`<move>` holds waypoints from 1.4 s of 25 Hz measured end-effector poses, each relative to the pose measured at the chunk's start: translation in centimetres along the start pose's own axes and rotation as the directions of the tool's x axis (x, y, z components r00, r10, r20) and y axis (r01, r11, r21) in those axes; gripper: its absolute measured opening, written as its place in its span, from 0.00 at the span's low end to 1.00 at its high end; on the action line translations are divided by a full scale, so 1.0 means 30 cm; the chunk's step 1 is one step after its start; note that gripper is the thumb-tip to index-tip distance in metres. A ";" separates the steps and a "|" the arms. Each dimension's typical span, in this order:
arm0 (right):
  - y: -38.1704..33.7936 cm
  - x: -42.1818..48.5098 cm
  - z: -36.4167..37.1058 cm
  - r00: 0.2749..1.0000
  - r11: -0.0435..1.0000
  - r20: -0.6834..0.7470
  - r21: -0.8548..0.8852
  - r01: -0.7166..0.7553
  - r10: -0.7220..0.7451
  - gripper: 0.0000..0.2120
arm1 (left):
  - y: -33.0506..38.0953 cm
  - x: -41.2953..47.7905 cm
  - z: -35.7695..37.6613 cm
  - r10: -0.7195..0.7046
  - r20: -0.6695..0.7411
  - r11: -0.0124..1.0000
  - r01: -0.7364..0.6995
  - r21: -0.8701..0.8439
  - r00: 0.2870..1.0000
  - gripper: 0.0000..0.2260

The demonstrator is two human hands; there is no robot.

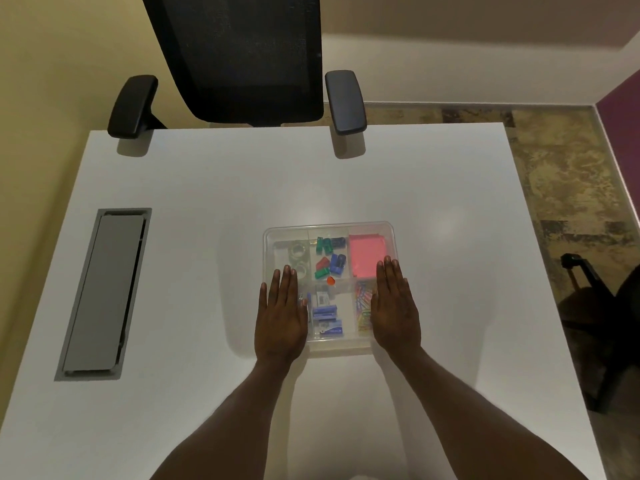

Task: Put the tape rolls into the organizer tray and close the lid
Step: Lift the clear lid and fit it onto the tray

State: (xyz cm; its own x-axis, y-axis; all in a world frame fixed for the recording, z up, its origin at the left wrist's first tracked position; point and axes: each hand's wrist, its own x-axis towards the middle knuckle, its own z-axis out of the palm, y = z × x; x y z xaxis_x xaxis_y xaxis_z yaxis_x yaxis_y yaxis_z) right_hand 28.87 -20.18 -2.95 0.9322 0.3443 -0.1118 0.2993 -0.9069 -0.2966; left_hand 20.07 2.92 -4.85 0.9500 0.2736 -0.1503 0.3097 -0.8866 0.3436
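A clear plastic organizer tray (329, 227) sits on the white table, with its see-through lid lying on top. Two clear tape rolls (298, 258) lie in the tray's far-left compartment, one behind the other. My left hand (280, 315) rests flat, palm down, on the lid's left side, its fingertips just short of the tape rolls. My right hand (394, 306) lies flat on the lid's right side. Neither hand holds anything.
Other compartments hold blue and green clips (329, 258), a pink note pad (366, 255), staple boxes (325, 318) and coloured paper clips (363, 304). A grey cable hatch (104, 292) is set into the table at left. A black office chair (242, 57) stands at the far edge.
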 end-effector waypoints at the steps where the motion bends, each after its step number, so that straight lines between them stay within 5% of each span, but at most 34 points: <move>1: -0.005 0.004 -0.005 1.000 1.000 0.012 -0.013 -0.001 0.002 0.31 | 0.000 0.001 -0.003 -0.001 0.002 1.000 0.001 -0.006 1.000 0.29; 5: -0.009 0.013 -0.034 0.996 0.993 0.084 -0.112 0.040 -0.030 0.37 | 0.018 0.002 -0.030 0.003 0.048 1.000 -0.002 -0.016 0.999 0.30; 9: -0.029 0.000 -0.070 0.994 0.982 0.056 -0.160 0.103 -0.095 0.29 | 0.046 -0.004 -0.078 0.006 0.084 0.999 -0.001 -0.053 0.996 0.40; 16: -0.160 -0.065 -0.098 0.949 0.945 0.069 -0.092 0.313 -0.308 0.26 | 0.141 -0.057 -0.107 0.079 0.211 0.994 -0.092 0.054 0.974 0.29; 19: -0.191 -0.108 -0.092 0.935 0.953 0.214 -0.049 0.298 -0.281 0.29 | 0.170 -0.090 -0.112 0.081 0.239 0.990 -0.107 0.097 0.968 0.29; 24: -0.184 -0.180 -0.087 0.943 0.965 0.265 -0.116 0.236 -0.199 0.31 | 0.191 -0.145 -0.126 0.077 0.264 0.986 -0.113 0.125 0.961 0.32; 32: -0.215 -0.254 -0.106 0.975 0.981 0.108 -0.004 0.194 -0.193 0.28 | 0.174 -0.217 -0.102 -0.002 0.253 0.986 -0.040 0.159 0.967 0.30; 35: -0.213 -0.229 -0.084 0.965 0.988 0.217 -0.004 0.152 -0.148 0.27 | 0.172 -0.201 -0.101 0.005 0.241 0.989 -0.040 0.140 0.971 0.30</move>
State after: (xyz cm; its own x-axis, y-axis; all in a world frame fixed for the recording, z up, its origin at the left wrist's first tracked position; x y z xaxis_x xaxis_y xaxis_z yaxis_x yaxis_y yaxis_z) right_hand 21.07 -17.36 2.10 0.8110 0.5189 -0.2702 0.4385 -0.8449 -0.3064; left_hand 16.05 -2.17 0.64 0.9141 0.1715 -0.3674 0.2633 -0.9402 0.2163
